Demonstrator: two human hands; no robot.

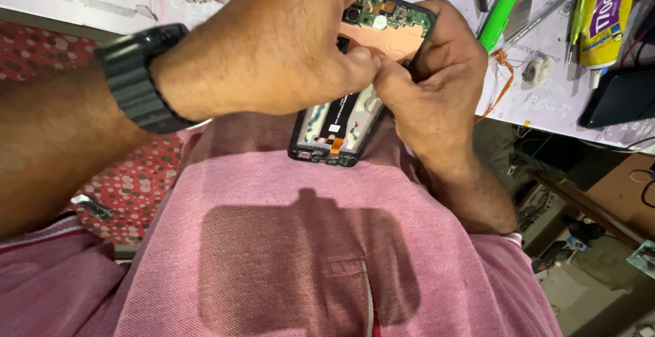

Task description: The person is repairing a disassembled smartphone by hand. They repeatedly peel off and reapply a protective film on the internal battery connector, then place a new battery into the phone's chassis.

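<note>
An opened smartphone (334,129) with its back cover off rests against my chest, its black frame, copper-coloured plate and green circuit board showing. My left hand (273,44), with a black watch on the wrist, covers the phone's middle and pinches at something small inside it. My right hand (430,84) grips the phone's right side, its thumb meeting the left thumb over the middle. What the fingertips pinch is hidden.
A worktable edge (546,115) runs behind the phone with a green pen (505,6), tweezers and metal tools, a yellow glue tube (607,16), a small white lump and a dark device (624,95). A red dotted cloth (136,180) lies at left. Clutter sits on the floor at right.
</note>
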